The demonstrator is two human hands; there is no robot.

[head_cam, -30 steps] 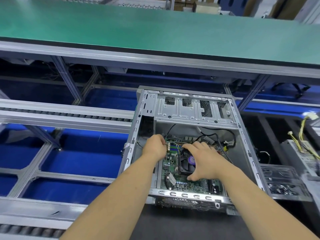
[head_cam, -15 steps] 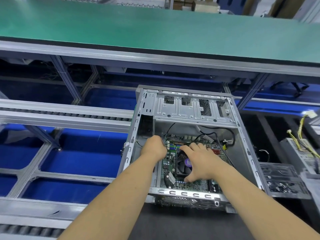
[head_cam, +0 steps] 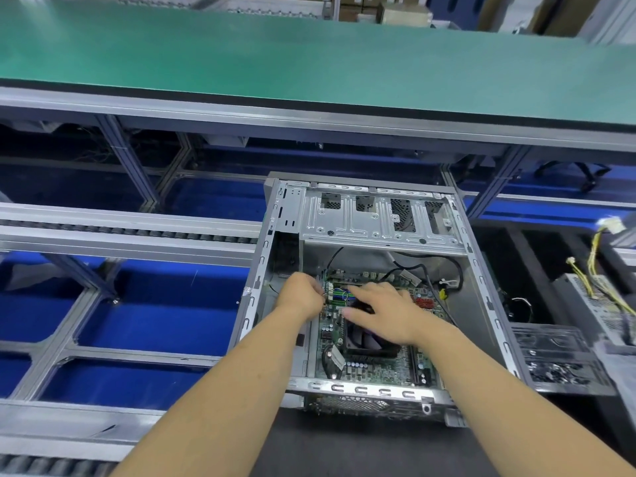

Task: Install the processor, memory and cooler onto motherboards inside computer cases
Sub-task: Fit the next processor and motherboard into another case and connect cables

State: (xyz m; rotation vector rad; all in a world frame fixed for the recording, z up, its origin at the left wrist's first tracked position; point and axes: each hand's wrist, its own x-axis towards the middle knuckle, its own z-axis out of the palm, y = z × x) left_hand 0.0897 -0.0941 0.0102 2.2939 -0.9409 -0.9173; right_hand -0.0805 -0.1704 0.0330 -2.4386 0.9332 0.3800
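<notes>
An open grey computer case (head_cam: 378,222) lies on the dark conveyor with a green motherboard (head_cam: 371,371) inside. A black cooler (head_cam: 368,342) with a fan sits on the board. My left hand (head_cam: 301,296) is curled at the board's far left corner, beside the green and blue memory slots (head_cam: 340,294), and pinches a thin wire. My right hand (head_cam: 389,311) reaches over the cooler's far edge. Its thumb and fingers pinch a black cable (head_cam: 363,306) there. The processor is hidden under the cooler.
Black cables (head_cam: 444,266) loop along the case's far right inside wall. A power supply (head_cam: 599,304) with yellow wires and a tray of screws (head_cam: 557,370) stand to the right. Roller rails (head_cam: 120,232) and blue floor lie to the left, and a green bench (head_cam: 309,56) is beyond.
My right hand has left its spread grip on top of the cooler and moved toward the cooler's far edge. The fan is now uncovered. My left hand has stayed at the board's corner.
</notes>
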